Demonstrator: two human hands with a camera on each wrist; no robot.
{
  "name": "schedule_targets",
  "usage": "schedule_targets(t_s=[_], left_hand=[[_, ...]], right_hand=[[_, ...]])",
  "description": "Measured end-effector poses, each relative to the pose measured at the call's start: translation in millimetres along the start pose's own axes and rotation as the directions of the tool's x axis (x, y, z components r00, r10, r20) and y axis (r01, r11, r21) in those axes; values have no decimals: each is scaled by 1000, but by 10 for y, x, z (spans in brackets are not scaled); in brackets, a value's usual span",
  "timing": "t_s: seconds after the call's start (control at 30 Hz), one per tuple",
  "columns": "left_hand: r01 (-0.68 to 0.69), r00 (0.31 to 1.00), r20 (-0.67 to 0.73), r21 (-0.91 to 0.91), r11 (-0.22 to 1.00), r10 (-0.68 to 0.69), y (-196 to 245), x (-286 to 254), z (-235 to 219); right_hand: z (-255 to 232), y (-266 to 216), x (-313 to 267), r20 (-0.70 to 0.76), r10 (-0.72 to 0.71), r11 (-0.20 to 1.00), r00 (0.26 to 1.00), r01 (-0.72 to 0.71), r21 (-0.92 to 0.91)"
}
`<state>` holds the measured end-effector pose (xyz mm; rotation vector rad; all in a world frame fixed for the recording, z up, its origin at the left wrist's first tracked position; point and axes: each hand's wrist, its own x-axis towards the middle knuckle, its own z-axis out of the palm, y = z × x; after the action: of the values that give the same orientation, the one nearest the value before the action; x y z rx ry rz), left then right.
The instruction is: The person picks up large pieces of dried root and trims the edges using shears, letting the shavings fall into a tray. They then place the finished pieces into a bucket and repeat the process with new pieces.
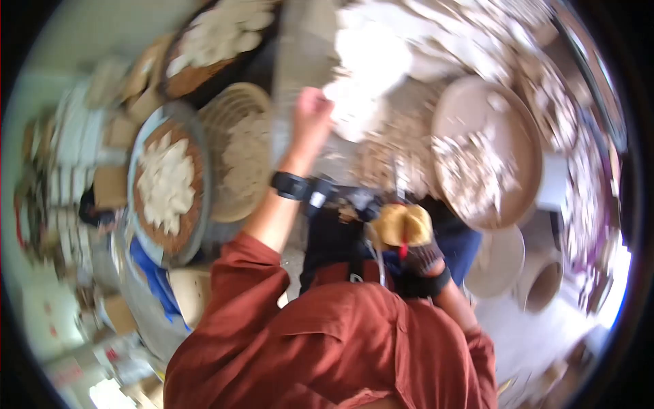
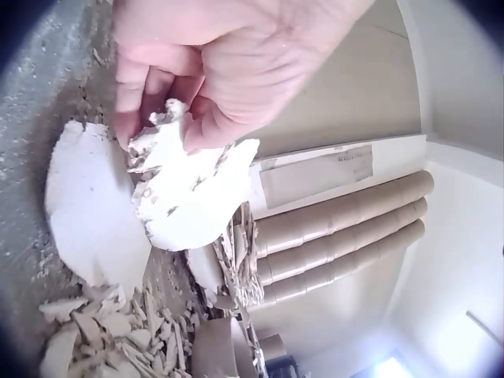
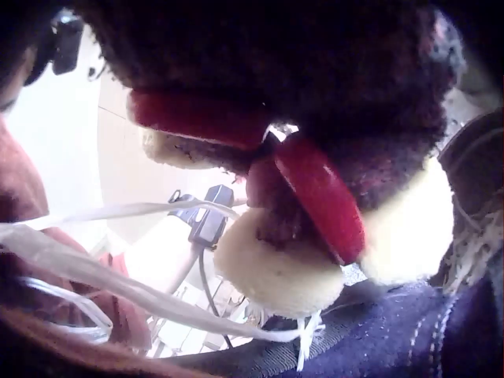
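Note:
The bare left hand (image 1: 312, 123) (image 2: 228, 71) pinches a flat white piece with a ragged edge (image 2: 193, 197) between thumb and fingers. Beside that piece, a larger white slab (image 2: 90, 205) lies on the grey surface. Near the lap, the right hand (image 1: 409, 235) (image 3: 276, 79) wears a dark glove with yellow fingertips and grips a tool with red handles (image 1: 403, 251) (image 3: 319, 193). The tool's blades are hard to make out in the head view and hidden in the right wrist view.
Broken chips (image 1: 388, 157) (image 2: 134, 339) lie in a heap near a round tan tray (image 1: 528, 136) of fragments. To the left stand a round tray of white pieces (image 1: 167, 180) and a woven basket (image 1: 235, 146). White strips (image 3: 118, 276) hang by the right hand.

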<state>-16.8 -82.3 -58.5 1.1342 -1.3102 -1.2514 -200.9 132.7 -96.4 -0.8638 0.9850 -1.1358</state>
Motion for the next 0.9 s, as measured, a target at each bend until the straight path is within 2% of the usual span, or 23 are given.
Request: schedule_targets(t_s=[0.03,0.07,0.1,0.13,0.17,0.2,0.27,0.33,0.47,0.5,0.57,0.63,0.73,0.8,0.83,0.87,0.9], left_hand=[[60,997,-31,-310,949,-73,119,-134,81],[53,997,75,-264,963,-34,26,-189,18],[118,992,89,-437,892,-87,56,-368,53],[141,989,94,-433,890,-111,83,-522,122],[75,996,-4,-398,914,-84,33,-663,222],[148,989,55,-207,967,-140,120,-828,268],[145,989,26,-211,967,-143,173,-958,276],[126,991,-19,-238,963,-134,196,-1048,293],[177,975,-80,-297,938,-209,317,-1150,302],[154,978,-97,-253,955,-183,328,-1136,271],[122,983,-115,-168,978,-143,303,-1137,247],[118,988,-83,-169,979,-134,291,-1129,190],[140,988,-17,-297,945,-152,362,-1179,159],[156,985,-5,-399,904,-172,153,-1118,225],[128,989,-23,-364,923,-146,147,-1119,236],[117,988,-45,-384,916,-145,320,-1153,267],[136,986,-42,-366,921,-163,249,-1182,281]], right_hand=[[38,12,10,-26,195,873,980,-161,461],[68,23,7,-50,376,609,925,-206,766],[0,-18,-153,-113,373,724,921,-213,656],[-13,-28,-181,-116,310,872,944,-234,429],[-74,-50,-234,-124,211,975,969,-200,97],[-115,-80,-282,-98,167,981,981,-176,-86],[-124,-122,-289,-54,127,944,990,-137,-299],[-125,-161,-219,-1,117,916,993,-108,-387],[73,-229,224,113,72,848,991,-1,-530],[142,-251,323,136,71,828,988,18,-561],[155,-277,297,160,68,789,985,45,-612],[62,-331,78,174,61,764,983,66,-642],[0,-441,-209,206,46,713,978,112,-692],[106,-526,-205,276,-2,642,961,213,-737],[160,-587,-159,320,-32,600,947,275,-751],[201,-624,-103,359,-55,559,932,327,-762],[221,-622,-47,383,-71,539,921,359,-762]])
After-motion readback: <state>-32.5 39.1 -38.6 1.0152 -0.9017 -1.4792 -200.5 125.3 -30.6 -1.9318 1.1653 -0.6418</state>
